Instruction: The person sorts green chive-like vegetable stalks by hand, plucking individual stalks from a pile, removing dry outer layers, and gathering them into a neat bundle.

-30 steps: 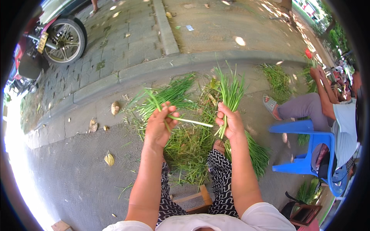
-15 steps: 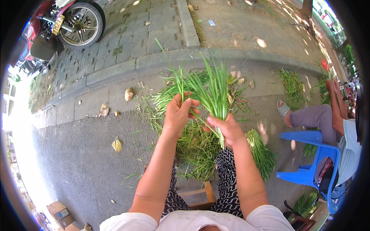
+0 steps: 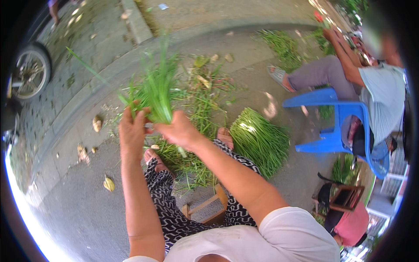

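Note:
A bunch of long green chives (image 3: 160, 98), its tips blurred, stands upright from my right hand (image 3: 180, 131), whose fingers are closed round the pale lower ends. Close beside it, my left hand (image 3: 131, 131) pinches a few thin chive blades (image 3: 127, 98); one long blade slants off to the upper left. Loose chives and trimmings (image 3: 192, 163) lie scattered on the ground beneath my hands and round my feet. Right of my right foot rests a large, neatly aligned bundle of chives (image 3: 261, 142).
Between my legs is a low wooden stool (image 3: 209, 206). A blue plastic chair (image 3: 325, 102) and a seated person (image 3: 379, 91) are at the right. More chives (image 3: 281, 48) lie near that person's foot. A wheel (image 3: 30, 72) stands far left, past a kerb (image 3: 135, 22).
My view has swung to the right, so the chair and seated person show more fully. Both hands, still holding chives, now appear further left in the picture.

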### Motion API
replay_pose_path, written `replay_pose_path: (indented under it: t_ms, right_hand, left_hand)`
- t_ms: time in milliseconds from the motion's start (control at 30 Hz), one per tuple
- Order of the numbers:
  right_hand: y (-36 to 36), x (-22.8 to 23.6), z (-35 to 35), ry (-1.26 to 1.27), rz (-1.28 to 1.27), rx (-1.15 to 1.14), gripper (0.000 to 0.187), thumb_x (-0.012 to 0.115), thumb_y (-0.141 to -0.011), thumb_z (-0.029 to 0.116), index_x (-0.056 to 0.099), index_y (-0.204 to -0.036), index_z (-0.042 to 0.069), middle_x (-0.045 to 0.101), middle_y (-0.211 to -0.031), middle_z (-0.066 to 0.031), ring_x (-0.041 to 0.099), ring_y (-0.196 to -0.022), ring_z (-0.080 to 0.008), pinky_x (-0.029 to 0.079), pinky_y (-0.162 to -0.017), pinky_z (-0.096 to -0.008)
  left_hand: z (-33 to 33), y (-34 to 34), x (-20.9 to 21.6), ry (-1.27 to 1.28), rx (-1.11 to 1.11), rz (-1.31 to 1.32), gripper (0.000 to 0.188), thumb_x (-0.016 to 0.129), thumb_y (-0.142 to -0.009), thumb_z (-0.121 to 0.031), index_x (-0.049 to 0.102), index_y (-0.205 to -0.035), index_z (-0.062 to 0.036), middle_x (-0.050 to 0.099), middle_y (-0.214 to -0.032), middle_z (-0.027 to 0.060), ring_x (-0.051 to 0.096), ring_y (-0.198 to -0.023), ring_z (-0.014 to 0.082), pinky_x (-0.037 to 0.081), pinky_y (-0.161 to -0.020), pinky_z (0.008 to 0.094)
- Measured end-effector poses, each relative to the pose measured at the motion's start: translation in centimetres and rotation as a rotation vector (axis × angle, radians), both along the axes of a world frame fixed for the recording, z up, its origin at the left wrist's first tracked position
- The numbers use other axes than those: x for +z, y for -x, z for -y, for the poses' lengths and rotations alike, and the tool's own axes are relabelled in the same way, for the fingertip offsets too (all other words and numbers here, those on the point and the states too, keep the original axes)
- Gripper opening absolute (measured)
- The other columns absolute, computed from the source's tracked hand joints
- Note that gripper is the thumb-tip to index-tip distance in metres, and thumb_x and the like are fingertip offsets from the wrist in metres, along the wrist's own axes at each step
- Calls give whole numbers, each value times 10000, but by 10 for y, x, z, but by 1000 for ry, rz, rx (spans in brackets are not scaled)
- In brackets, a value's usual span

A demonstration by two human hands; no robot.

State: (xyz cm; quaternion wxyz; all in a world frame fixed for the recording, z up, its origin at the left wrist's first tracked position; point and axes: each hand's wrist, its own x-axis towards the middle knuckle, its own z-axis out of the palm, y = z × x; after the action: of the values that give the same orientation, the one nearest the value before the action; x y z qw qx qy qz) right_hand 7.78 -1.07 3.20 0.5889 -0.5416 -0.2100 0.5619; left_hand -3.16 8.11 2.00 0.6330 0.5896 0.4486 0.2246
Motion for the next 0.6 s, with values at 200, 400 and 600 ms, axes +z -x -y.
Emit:
replay_pose_path:
  t_ms: [200,400,600]
  right_hand:
    - [1,-7,1,-56,-151,-8,284,587,-773,61,572,-1056,42,529,-630,2,449,-469,-46,347,-386,-206]
    - [-21,-6,0,19,-304,-202,95,619,-763,82,543,-748,27,484,-582,6,448,-450,-54,337,-364,-199]
    - [-45,-8,7,19,-330,-390,152,655,-762,95,537,-837,35,523,-690,-21,497,-516,-75,372,-392,-194]
  left_hand:
    - [-8,8,-2,208,121,207,326,410,-925,-126,391,-1240,-46,607,-952,76,571,-700,83,382,-467,169]
    - [-5,6,9,186,125,105,354,358,-939,-158,336,-1262,-15,591,-1045,154,623,-765,154,449,-499,186]
    - [-20,15,1,369,453,387,260,350,-934,-159,417,-1148,-29,572,-1095,154,625,-795,214,514,-587,248]
